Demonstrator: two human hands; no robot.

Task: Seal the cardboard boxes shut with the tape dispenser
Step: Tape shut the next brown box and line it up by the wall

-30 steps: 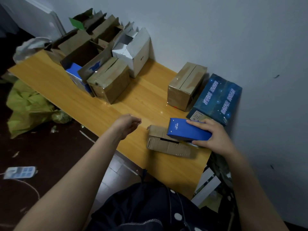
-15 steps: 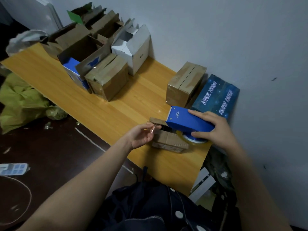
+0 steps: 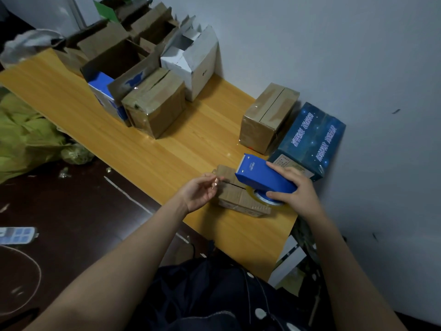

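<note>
tape dispenser (image 3: pixel 265 179), blue, boxy, above flat corrugated cardboard box (image 3: pixel 236 198), woodgrain table (image 3: pixel 167 158)

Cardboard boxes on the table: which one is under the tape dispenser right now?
The low, flat brown box at the near edge: the right hand holds the blue tape dispenser over it. The others stand taller, farther back.
</note>
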